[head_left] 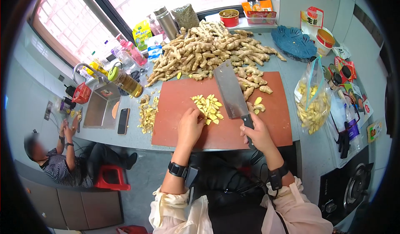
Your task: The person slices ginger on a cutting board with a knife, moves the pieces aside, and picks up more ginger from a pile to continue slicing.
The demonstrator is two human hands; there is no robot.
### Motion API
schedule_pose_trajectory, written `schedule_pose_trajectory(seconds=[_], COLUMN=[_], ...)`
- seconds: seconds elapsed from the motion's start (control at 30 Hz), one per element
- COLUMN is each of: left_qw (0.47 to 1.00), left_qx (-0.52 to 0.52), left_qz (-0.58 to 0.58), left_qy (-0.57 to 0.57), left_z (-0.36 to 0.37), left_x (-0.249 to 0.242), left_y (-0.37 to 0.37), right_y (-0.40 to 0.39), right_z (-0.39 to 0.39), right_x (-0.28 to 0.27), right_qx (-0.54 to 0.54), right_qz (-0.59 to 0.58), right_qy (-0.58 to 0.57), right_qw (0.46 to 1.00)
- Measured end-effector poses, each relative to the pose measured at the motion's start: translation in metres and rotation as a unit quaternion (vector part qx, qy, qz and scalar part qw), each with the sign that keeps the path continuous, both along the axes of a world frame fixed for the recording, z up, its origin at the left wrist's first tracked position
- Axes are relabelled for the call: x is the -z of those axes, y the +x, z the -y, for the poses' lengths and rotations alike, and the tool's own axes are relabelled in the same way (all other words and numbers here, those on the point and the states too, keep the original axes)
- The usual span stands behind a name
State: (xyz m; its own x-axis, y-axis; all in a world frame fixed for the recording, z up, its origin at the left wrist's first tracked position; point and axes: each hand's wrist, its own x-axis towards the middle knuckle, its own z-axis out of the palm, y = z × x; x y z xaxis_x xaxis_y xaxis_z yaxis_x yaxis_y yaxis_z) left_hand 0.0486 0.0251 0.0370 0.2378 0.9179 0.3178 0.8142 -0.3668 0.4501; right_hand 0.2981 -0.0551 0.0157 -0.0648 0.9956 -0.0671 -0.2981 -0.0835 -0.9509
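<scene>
My right hand (255,132) is wrapped round the black handle of a cleaver (231,92), its wide blade tilted up and away over the board. At the near edge of a pile of ginger slices (208,107), my left hand (191,125) has its fingers curled and pressed together; what they hold, if anything, is hidden. Both hands are over a reddish-brown cutting board (179,94). Right of the blade lie a few cut ginger pieces (258,105). A big heap of whole ginger (204,50) rises behind, spilling onto the board's far edge.
Ginger scraps (146,113) and a phone (123,121) lie left of the board, near the sink (100,109). A zip bag of ginger slices (312,100) stands right, below a blue tray (293,41). Another person (66,163) sits at far left on a red stool (110,177).
</scene>
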Motion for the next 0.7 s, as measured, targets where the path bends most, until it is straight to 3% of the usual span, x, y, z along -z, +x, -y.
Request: schedule_pose_trajectory(seconds=[0.07,0.13,0.3,0.43,0.5,0.7], left_qw=[1.000,0.986,0.976,0.969,0.964,0.964], left_qx=[0.001,-0.078,-0.176,-0.196,-0.153,-0.158], left_qz=[0.006,0.132,0.115,0.119,0.179,0.172], left_qy=[0.009,-0.073,-0.053,-0.092,-0.124,-0.129], left_z=[0.000,0.000,0.003,0.011,0.010,0.010], left_x=[-0.002,-0.008,-0.005,-0.001,0.005,0.009], left_y=[-0.003,-0.011,-0.042,-0.050,-0.055,-0.059], right_y=[0.000,-0.001,-0.001,0.000,-0.001,-0.001], right_z=[0.001,0.001,0.001,-0.001,0.000,0.000], right_x=[-0.004,-0.004,-0.003,0.003,0.004,0.005], right_qx=[-0.001,-0.004,0.006,0.000,0.000,0.001], right_qz=[0.001,0.003,0.022,0.032,0.029,0.026], right_qy=[0.001,0.001,0.005,0.001,0.003,0.001], right_qw=[1.000,1.000,1.000,0.999,1.000,1.000])
